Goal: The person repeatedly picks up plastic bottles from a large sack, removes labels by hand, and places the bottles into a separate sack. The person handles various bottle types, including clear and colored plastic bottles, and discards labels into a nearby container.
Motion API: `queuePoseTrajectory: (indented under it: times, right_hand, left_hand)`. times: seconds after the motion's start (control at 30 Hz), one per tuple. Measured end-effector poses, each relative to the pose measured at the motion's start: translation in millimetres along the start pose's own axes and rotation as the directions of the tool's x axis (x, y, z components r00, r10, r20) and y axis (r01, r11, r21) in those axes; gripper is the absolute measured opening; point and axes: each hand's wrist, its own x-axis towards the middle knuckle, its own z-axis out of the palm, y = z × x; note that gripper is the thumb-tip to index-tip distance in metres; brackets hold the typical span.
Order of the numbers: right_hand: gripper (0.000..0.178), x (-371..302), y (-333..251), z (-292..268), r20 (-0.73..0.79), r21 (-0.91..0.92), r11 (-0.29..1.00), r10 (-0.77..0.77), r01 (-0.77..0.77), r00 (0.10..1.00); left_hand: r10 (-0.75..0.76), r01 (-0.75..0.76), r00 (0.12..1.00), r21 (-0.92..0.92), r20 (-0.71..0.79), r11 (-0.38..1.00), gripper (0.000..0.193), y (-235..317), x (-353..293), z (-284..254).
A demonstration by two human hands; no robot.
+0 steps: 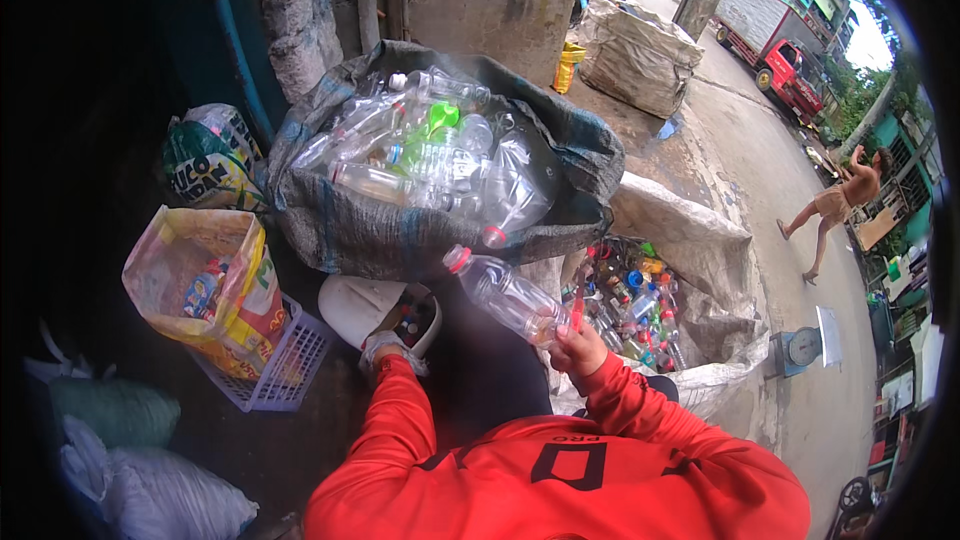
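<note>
The right hand (pixel 577 348) grips the bottom end of a clear bottle (pixel 505 293), held on the near side of the big gray sack (pixel 400 228), with its red cap pointing toward it. A thin red thing (pixel 577 308) by the fingers is too small to make out. The hands are well apart. The left hand (pixel 393 348) is at a white tub (pixel 355 305), also on the gray sack's near side; its fingers are hard to see, so I cannot tell if it holds anything. The dark bits inside the tub are blurry. The floor (pixel 330 410) left of them is very dark. A white sack (pixel 710 305) of little bottles sits right of the gray sack, its far edge partly hidden. Behind the gray sack is a dirty wall (pixel 480 15). Far off to its right, a person (pixel 850 190) and a red truck (pixel 790 80) are on the gray street (pixel 740 120).
</note>
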Motion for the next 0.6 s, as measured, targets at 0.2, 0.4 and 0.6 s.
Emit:
queuePoseTrajectory:
  times: [0.2,0.4,0.6]
  right_hand:
    - [0.05,21.6,-15.2,16.6,-0.005,0.219,0.965,0.145,-0.141,0.989]
    - [0.071,96.4,-87.5,36.9,-0.157,0.341,0.94,0.033,0.023,0.987]
    - [0.042,75.6,-49.1,26.4,0.081,0.119,0.993,-0.011,0.001,0.997]
  left_hand:
    - [0.007,-0.007,0.999,0.011,0.045,1.0,0.031,-4.4,7.4,-13.8]
    - [0.069,-0.069,0.99,-0.008,0.124,0.998,0.031,-12.7,12.8,-30.0]
    - [0.245,-0.214,0.949,-0.164,0.201,0.963,0.031,-26.6,-7.3,-62.5]
